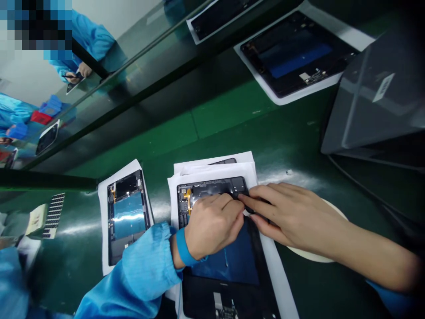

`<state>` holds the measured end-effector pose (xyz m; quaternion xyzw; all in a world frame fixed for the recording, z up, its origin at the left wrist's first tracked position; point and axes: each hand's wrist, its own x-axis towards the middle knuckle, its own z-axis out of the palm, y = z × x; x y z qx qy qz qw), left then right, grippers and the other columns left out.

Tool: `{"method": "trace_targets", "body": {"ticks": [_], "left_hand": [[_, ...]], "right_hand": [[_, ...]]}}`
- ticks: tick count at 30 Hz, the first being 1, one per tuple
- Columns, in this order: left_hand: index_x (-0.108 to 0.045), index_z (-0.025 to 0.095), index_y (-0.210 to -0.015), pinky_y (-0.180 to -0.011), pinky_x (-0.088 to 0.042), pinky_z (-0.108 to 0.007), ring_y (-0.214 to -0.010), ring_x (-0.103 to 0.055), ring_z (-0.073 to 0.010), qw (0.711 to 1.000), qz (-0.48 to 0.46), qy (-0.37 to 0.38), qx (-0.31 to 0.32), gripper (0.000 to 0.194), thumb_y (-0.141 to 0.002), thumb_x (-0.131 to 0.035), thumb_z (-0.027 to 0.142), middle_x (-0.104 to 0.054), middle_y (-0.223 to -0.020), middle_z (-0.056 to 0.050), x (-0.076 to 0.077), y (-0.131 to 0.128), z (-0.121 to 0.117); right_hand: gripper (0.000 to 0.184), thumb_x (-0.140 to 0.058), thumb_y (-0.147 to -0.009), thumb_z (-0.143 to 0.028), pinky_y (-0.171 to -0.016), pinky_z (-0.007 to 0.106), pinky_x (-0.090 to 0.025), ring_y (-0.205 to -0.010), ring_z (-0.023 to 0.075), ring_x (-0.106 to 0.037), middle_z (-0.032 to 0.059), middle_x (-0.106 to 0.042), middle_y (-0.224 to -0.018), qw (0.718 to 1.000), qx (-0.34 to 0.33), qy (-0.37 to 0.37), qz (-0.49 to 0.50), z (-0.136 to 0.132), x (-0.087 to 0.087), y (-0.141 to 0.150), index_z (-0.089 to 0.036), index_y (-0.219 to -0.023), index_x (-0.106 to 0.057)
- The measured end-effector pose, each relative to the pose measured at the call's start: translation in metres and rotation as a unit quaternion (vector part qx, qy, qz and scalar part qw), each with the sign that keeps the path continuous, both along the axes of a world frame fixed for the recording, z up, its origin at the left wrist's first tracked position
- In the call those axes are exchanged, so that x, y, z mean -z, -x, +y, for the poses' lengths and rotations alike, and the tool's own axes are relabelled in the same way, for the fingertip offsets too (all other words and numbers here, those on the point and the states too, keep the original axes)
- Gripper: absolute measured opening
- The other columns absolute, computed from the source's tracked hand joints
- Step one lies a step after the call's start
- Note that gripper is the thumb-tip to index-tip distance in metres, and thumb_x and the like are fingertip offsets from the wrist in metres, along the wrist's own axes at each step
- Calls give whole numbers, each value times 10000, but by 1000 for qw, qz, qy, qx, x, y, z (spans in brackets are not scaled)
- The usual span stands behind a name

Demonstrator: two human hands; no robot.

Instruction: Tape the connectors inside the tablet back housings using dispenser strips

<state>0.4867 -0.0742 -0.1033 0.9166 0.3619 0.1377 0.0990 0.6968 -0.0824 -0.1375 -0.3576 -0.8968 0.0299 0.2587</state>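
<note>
An opened tablet [229, 261] with a blue battery panel lies on white paper on the green bench in front of me. My left hand [212, 226] rests on its upper part with curled fingers pressed down near the top edge. My right hand [285, 212] comes in from the right, fingertips pinched together at the tablet's upper right, meeting the left fingertips. What sits between the fingertips is too small to make out. A second opened tablet [128, 215] lies on paper to the left.
A dark grey box [375, 97] stands at the right. Another opened tablet [292, 53] on paper lies at the back, with one more [219, 15] beyond. A white round pad [335, 212] sits under my right wrist. A co-worker in blue [83, 44] sits at the far left.
</note>
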Motion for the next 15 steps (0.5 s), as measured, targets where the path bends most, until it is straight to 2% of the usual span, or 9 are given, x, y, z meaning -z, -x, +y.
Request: {"method": "trace_targets", "body": {"ticks": [8, 15], "left_hand": [[-629, 174, -790, -612, -455, -302, -673, -578, -170, 999, 7, 14, -28, 258, -998, -478, 198, -615, -738, -28, 1, 6, 3], [-658, 170, -855, -666, -479, -294, -707, -615, -170, 998, -2, 47, -44, 200, -988, -511, 193, -645, -770, -25, 1, 6, 4]], "right_hand": [[311, -428, -1020, -261, -702, 327, -449, -755, 166, -602, 66, -657, -904, 999, -4, -36, -3, -4, 1, 1, -124, -1095, -697], [286, -452, -1011, -261, -702, 345, -460, -772, 173, -610, 55, -654, -911, 999, -6, -38, -8, -5, 1, 0, -129, -1109, -687]]}}
